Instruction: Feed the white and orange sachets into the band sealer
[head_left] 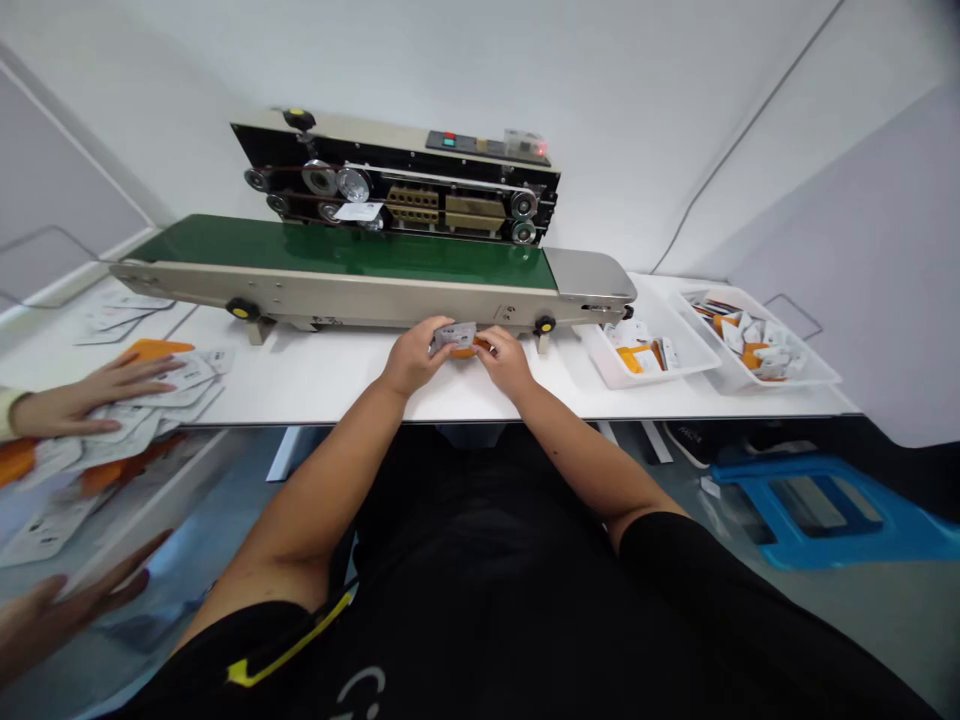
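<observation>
Head view: both hands hold a small packet at the front of the sealer.

The left hand (411,357) and right hand (504,360) meet over the white worktop (330,380), fingers of each pinching one packet (454,337), grey-white with orange showing beneath, just below the sealer (390,240) and its green belt (345,252). To the right stand two trays (701,352) of similar packets. At far left another person's hand (90,395) lies flat on a spread of packets (176,385); a blue stool (832,510) stands on the floor.
</observation>
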